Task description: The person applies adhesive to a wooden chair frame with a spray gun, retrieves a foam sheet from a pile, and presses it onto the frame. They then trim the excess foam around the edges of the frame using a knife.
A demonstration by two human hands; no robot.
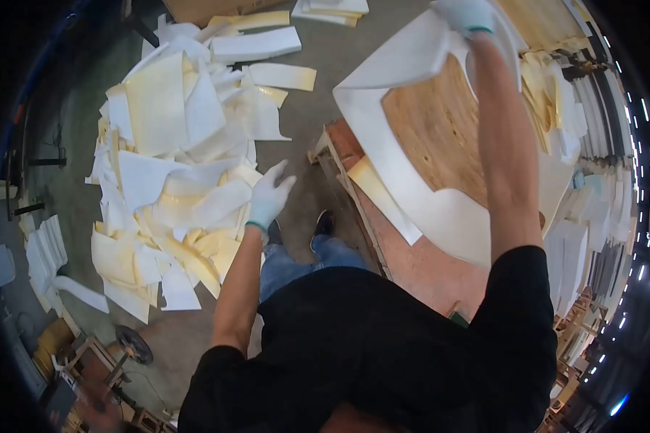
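Observation:
My right hand [468, 16], in a pale glove, reaches to the far edge of a large white foam sheet [361, 112] and grips it there. Its fingertips are partly hidden. The sheet's far part is raised and curled over. A brown wood-grained panel [433, 126] shows within the white foam, partly behind my right forearm. My left hand [271, 193], also gloved, hangs beside the heap of foam offcuts [155, 105] with its fingers apart and nothing in them.
The foam lies on a low reddish-brown table [440, 278] with a wooden edge. A yellowish-white strip [386, 198] sticks out from under the sheet. Stacked foam pieces [567, 252] line the right side. A black wheel [133, 344] stands at lower left, near a blurred person's hand [97, 408].

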